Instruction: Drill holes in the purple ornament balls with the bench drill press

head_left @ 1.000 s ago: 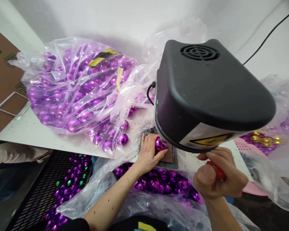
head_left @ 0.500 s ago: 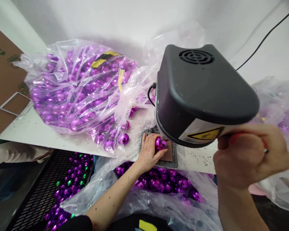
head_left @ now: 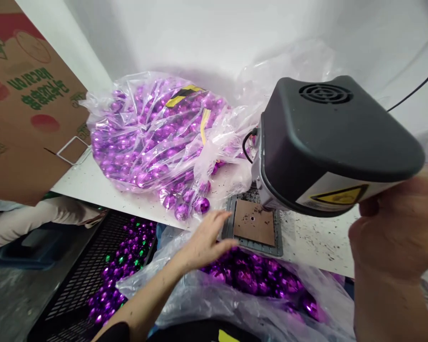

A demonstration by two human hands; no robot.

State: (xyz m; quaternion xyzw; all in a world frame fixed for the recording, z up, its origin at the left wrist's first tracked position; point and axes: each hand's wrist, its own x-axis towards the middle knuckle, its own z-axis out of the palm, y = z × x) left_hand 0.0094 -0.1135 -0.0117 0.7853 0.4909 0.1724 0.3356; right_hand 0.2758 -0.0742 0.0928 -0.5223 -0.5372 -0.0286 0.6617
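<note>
Lower centre: the left hand (head_left: 207, 241), open and released, is leaving the square brown plate (head_left: 254, 224), its faceted purple ball gone, apparently finished; the right hand's (head_left: 395, 228) grip is escaping view.

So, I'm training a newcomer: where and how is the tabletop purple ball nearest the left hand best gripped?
Probably pinch the purple ball across its round middle, from above and its right: neighbouring balls sit left and behind, while none sits against its right.
</note>
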